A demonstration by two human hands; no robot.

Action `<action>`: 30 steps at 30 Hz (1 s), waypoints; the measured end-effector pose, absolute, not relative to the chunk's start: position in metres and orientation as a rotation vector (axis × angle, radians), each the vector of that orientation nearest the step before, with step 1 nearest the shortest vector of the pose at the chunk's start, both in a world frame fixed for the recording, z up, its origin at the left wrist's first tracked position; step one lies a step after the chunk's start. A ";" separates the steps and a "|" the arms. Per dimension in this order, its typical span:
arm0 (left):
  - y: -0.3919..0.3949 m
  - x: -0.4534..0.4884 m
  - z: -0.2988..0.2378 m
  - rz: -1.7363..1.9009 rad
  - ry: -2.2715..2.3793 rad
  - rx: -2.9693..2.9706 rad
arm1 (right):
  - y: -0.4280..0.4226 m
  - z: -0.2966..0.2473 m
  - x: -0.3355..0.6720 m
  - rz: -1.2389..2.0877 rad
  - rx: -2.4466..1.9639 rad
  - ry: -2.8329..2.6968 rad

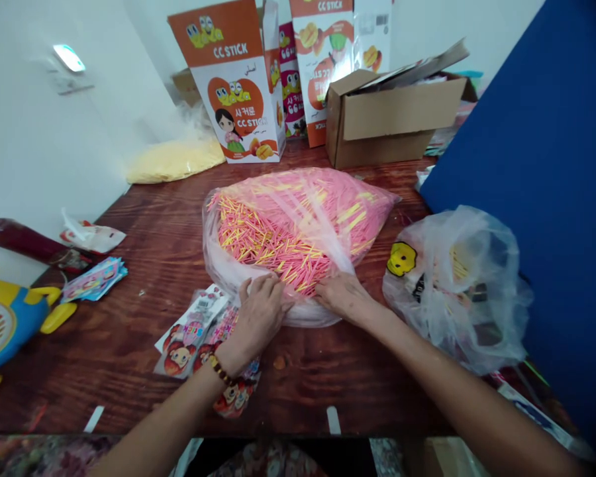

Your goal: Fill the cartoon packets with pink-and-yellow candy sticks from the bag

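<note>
A large clear plastic bag [212,244] lies open on the dark wooden table, full of thin pink and yellow sticks [258,235]. My left hand [262,301] has its fingers curled over the bag's near rim. On the right side of the same rim, my right hand [342,296] grips the film beside the sticks; its fingertips are partly hidden. Several printed wrappers [186,341] with a red-haired cartoon face lie partly beneath my left wrist, which wears a beaded bracelet [221,370].
A knotted white plastic bag [459,291] stands at the right, near a blue panel [521,165]. Orange-white cartons [233,79] and an open cardboard box [392,119] line the back. A yellow-filled bag [179,159], blue packets [94,278] and a blue-yellow device [14,324] are left.
</note>
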State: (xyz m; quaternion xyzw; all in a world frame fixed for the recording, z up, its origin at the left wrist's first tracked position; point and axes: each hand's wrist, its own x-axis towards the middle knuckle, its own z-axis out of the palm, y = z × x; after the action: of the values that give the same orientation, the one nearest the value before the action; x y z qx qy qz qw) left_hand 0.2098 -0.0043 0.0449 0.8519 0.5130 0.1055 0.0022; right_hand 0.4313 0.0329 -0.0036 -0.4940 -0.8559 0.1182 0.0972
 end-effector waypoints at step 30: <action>-0.051 0.182 0.011 0.569 1.569 2.453 | 0.051 0.020 0.388 -0.085 -1.413 -2.965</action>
State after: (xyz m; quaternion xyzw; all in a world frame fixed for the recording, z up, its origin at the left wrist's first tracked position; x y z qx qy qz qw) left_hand 0.1824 -0.0507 0.0106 0.8235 0.5269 0.1910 0.0873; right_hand 0.3880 0.0512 0.0201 -0.4289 -0.9001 -0.0259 -0.0718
